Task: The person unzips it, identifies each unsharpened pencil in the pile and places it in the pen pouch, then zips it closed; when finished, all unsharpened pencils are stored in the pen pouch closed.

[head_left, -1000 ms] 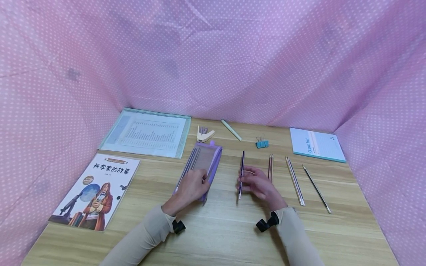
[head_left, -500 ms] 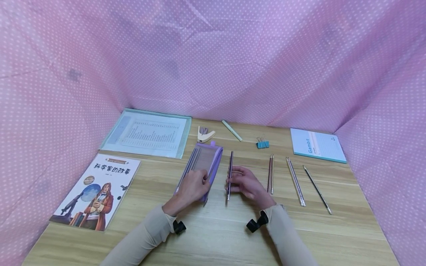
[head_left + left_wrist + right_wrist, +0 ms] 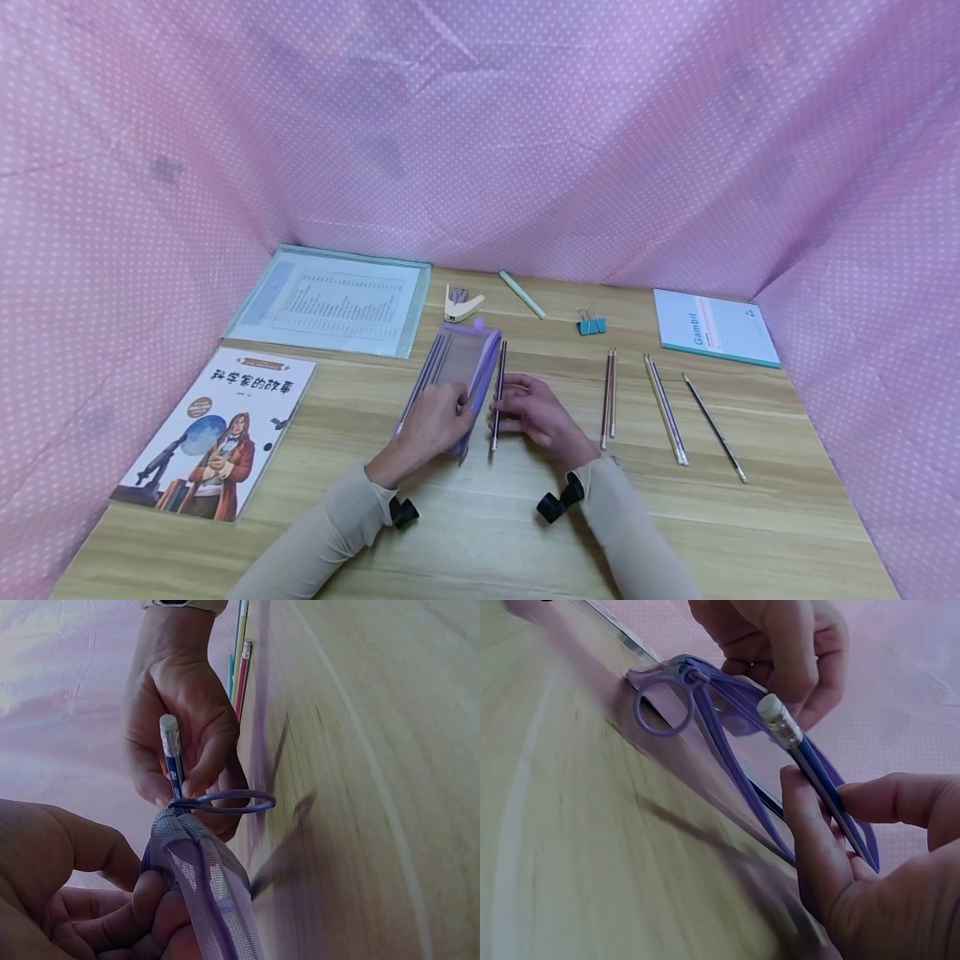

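Note:
A purple mesh pencil case (image 3: 461, 354) lies unzipped in the middle of the table, with several pencils (image 3: 429, 371) showing along its left side. My left hand (image 3: 435, 417) pinches the upper edge of the case near its front end. Its opening gapes in the right wrist view, where a ring-shaped zipper pull (image 3: 664, 705) hangs at the near end. My right hand (image 3: 536, 410) holds a dark blue pencil (image 3: 821, 780) between thumb and fingers, its white eraser end toward me. In the head view this pencil stands close beside the case's right edge, roughly parallel to it.
Right of my hand lie two pencils (image 3: 607, 392), another pair (image 3: 665, 408) and a single dark pencil (image 3: 715, 427). Along the back are a stapler (image 3: 463, 305), a green pen (image 3: 522, 294), a binder clip (image 3: 592, 323) and a notebook (image 3: 716, 327). A book (image 3: 217, 433) and document folder (image 3: 330, 298) lie left.
My right hand has carried the pencil leftward, up to the right edge of the pencil case. The left hand has stayed in place on the case.

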`<state>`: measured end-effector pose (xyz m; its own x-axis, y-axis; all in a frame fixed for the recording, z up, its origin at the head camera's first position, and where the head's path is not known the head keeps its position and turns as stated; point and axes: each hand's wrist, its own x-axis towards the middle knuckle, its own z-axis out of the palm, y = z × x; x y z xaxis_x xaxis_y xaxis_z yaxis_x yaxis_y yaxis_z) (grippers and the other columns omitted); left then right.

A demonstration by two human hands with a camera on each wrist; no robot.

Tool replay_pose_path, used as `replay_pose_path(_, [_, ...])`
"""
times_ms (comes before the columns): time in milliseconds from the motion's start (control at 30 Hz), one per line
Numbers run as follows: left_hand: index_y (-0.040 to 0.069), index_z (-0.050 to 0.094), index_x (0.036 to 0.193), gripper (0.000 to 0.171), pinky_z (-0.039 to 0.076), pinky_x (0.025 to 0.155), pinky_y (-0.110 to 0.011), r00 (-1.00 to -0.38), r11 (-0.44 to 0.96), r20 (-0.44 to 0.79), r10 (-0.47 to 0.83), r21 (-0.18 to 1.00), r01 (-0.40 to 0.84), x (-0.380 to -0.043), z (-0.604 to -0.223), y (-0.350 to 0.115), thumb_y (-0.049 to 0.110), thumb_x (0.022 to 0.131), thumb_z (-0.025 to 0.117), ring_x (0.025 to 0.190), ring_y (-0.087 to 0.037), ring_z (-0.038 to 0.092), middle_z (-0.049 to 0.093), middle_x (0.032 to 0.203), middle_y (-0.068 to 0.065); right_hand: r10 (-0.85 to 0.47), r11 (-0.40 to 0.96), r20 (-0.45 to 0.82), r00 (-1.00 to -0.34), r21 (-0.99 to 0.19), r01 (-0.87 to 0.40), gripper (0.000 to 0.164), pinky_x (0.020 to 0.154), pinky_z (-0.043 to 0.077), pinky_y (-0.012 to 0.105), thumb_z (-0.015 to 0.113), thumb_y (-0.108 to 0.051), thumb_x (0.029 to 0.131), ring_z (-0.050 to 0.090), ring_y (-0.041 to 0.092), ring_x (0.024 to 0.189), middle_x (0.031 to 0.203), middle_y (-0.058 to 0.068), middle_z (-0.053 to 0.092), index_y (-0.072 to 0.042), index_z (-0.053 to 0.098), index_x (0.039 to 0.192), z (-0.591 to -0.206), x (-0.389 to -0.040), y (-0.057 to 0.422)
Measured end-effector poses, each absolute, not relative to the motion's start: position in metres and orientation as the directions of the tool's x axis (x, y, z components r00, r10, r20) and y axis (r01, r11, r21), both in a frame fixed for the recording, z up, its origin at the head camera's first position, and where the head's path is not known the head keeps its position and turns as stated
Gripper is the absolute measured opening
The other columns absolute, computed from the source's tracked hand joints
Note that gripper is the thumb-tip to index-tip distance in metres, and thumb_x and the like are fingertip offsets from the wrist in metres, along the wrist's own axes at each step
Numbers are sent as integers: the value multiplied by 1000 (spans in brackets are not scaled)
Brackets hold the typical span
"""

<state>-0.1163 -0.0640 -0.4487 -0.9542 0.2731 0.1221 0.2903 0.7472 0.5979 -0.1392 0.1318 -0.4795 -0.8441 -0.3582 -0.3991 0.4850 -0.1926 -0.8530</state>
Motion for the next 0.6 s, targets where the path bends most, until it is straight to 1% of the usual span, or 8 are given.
replay_pose_path(200, [8,59,68,16,34,36,-17,-955,749,121,272,596,289,-118,-448,-64,3,82,65,45,-5,49,60,55,-1,-320,-185,-421,-849,-851,492,56,73,62,31,51,11,92,67,15,86,103,8,62,4,33,145,-477,-142,121])
replay_pose_path(367, [8,61,71,13,35,37,-16,-957,753,103,273,596,279,-119,-447,-64,4,83,66,45,-5,50,61,57,-1,-298,-190,-419,-857,-854,484,55,70,62,31,51,13,91,68,14,82,97,6,62,5,34,142,-478,-145,114])
replay_pose_path(600, [7,63,74,9,37,36,-17,-960,749,67,271,611,254,-116,-447,-64,4,83,64,43,-5,49,59,56,0,-272,-191,-421,-865,-858,478,55,70,63,33,54,14,89,68,14,78,89,3,61,6,36,141,-479,-144,106])
